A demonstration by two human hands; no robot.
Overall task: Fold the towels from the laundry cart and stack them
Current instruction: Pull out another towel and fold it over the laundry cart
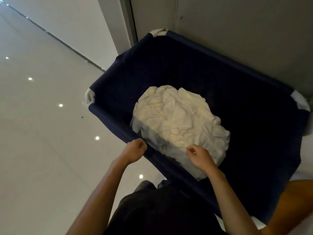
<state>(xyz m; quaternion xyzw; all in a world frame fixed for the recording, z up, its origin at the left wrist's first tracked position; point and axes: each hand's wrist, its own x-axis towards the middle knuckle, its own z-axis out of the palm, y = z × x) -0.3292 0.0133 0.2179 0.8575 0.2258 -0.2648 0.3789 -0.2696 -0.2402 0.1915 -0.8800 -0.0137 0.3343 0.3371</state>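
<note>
A dark blue fabric laundry cart stands against a grey wall. A crumpled heap of white towels lies inside it, toward the near side. My left hand is a closed fist at the cart's near rim, just outside the fabric edge. My right hand hovers over the near edge of the towel heap with its fingers curled in; whether it pinches any cloth I cannot tell.
Glossy pale floor stretches to the left. A grey wall and door frame stand behind the cart. White padding shows at the cart's corners. An orange-brown surface sits at the lower right. My dark clothing fills the bottom centre.
</note>
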